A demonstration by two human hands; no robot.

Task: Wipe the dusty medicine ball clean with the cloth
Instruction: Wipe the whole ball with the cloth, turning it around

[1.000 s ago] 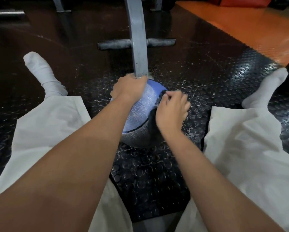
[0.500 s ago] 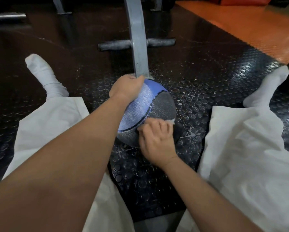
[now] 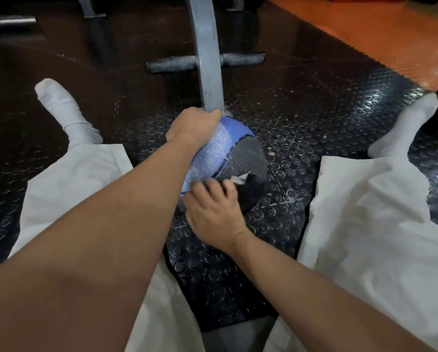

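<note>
A blue and grey medicine ball point(image 3: 228, 153) sits on the black studded floor mat between my spread legs. My left hand point(image 3: 193, 127) rests on the ball's upper left side, fingers curved over the top. My right hand point(image 3: 214, 212) grips a dark cloth point(image 3: 248, 188) with a pale patch and presses it against the ball's lower front, near the grey panel. The lowest part of the ball is hidden behind my right hand and forearm.
A grey metal bench upright point(image 3: 207, 62) with a dark crossbar point(image 3: 243, 58) stands just behind the ball. My legs in white trousers and white socks point(image 3: 65, 113) lie on both sides. Orange flooring point(image 3: 377, 34) lies at the far right.
My right hand has dragged the cloth from the ball's upper right down to its lower front, then a little to the left. My left hand has stayed on top.
</note>
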